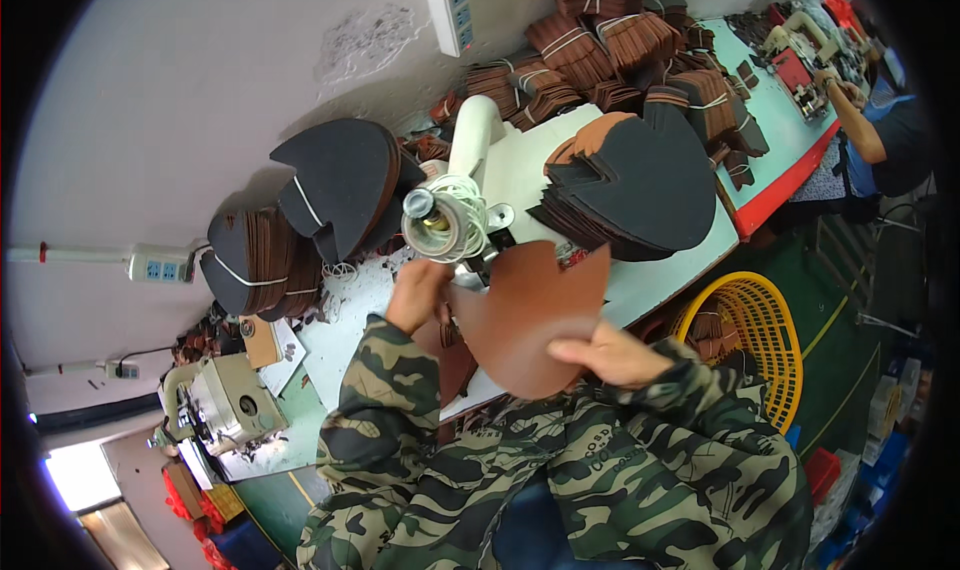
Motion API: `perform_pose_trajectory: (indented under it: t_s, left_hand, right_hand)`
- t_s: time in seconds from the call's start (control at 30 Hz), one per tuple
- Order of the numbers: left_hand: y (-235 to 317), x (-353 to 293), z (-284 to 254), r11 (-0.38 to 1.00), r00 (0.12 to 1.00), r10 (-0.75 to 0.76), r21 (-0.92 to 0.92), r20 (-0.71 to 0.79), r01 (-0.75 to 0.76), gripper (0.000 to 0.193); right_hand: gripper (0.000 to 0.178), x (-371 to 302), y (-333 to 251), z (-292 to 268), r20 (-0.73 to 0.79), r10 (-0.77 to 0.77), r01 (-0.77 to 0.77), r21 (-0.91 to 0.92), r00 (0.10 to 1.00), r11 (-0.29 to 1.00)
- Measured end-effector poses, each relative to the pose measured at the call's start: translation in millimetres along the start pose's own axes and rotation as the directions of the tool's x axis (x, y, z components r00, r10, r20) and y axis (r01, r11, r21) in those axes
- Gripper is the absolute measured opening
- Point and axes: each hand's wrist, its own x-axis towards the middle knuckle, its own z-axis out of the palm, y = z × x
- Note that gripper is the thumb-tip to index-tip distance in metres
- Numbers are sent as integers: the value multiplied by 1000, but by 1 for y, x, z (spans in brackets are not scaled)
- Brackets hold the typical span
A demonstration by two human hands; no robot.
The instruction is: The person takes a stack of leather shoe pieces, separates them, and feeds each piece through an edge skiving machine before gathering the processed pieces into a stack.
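A curved brown leather piece with a notched upper edge is raised in front of me. My right hand pinches its lower right edge, thumb on top. At the piece's left edge is my left hand, its fingers curled beside the machine; what they hold, if anything, is hidden. Below that hand, more brown leather shows at the table's edge, partly covered. Just beyond both hands stands a cream sewing-type machine with a coil of white cord hung on its head.
A stack of dark cut pieces lies right of the machine, with tied stacks to its left. Tied brown bundles pile up behind. A yellow basket stands at right. Another person works at the far right; another machine is at left.
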Motion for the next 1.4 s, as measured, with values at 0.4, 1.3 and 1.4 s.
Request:
perform_pose_trajectory:
  t_s: [0.4, 1.3, 1.4]
  left_hand:
    - [-134, -52, -38, 370, 922, 235, 905, -309, 209, 34]
    - [16, -31, 42, 708, 959, 226, 705, -172, -41, 29]
    - [21, -21, 40, 804, 982, 119, 595, -145, -9, 30]
  right_hand:
    - [52, -13, -42, -106, -181, -687, -127, -984, 704, 129]
    - [22, 76, 44, -26, -115, 0, -24, -210, 993, 977]
    - [24, 71, 35, -23, -112, 8, -26, -160, 994, 987]
